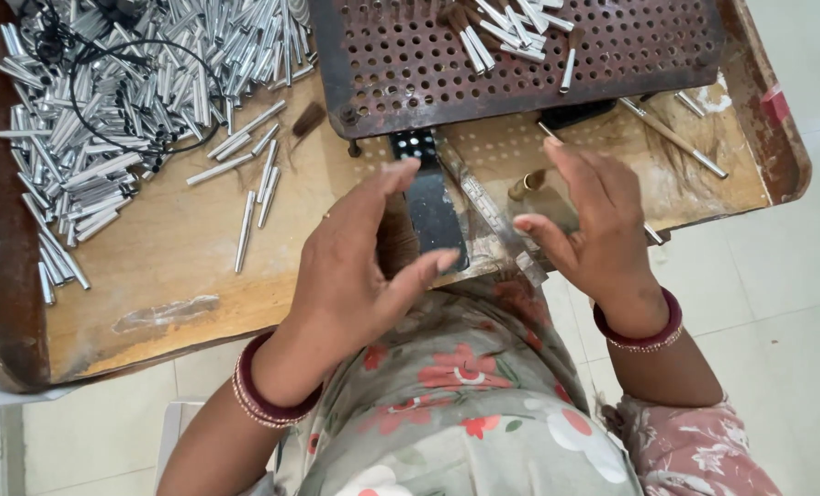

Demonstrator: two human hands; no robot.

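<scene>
My left hand (pixel 355 266) and my right hand (pixel 589 225) hover with fingers spread above the front edge of a wooden tray (pixel 171 266), palms turned toward each other. Neither hand holds anything. Between them lies a dark flat metal blade (pixel 431 207) beside a tuft of brown bristles (pixel 394 241). A small brass ferrule (pixel 530 184) lies just left of my right hand. Past my hands stands a rusty perforated metal plate (pixel 520 55) with several silver tubes and brush pieces (pixel 502 32) on it.
A large heap of silver metal tubes (pixel 107 101) fills the tray's back left, with a black wire (pixel 116 83) looped over it and loose tubes (pixel 254 184) nearer the middle. Thin brush handles (pixel 672 138) lie at the right. Pale tiled floor (pixel 786 276) surrounds the tray.
</scene>
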